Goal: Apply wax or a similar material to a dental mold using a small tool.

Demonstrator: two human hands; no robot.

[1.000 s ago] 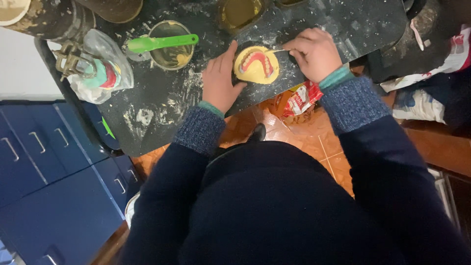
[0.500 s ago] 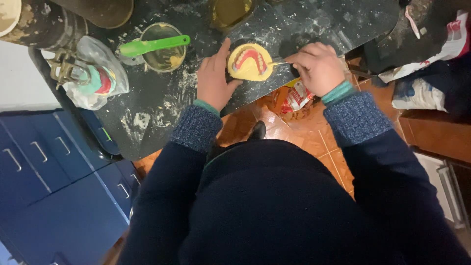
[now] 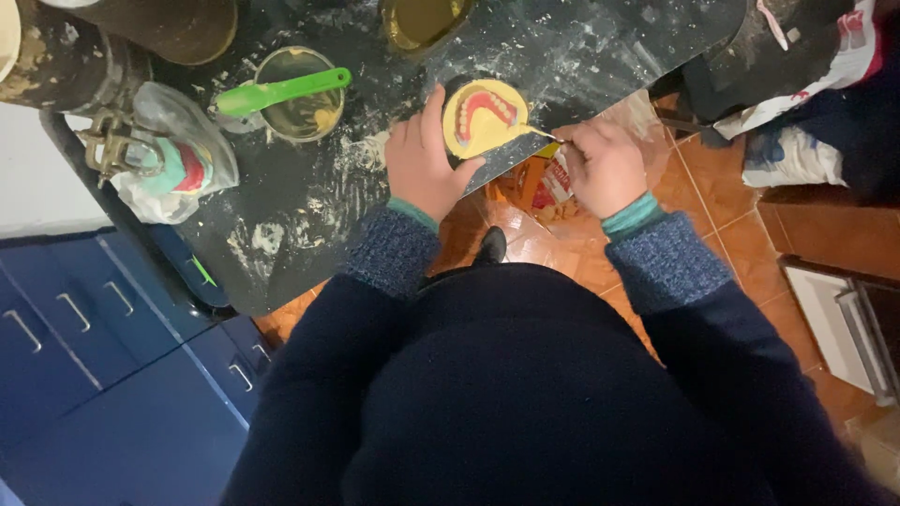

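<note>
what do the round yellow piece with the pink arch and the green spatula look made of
The round yellow piece looks like matte plaster or dental stone, with a glossy pink, wax-like arch of teeth set in it; this is only a guess. The green spatula looks like smooth moulded plastic, judging by its even bright colour and soft sheen.

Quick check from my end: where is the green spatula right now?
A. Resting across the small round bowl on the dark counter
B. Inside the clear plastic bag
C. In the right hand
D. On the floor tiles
A: the green spatula lies across the rim of the small round bowl on the dark counter, clear of both hands.
</note>
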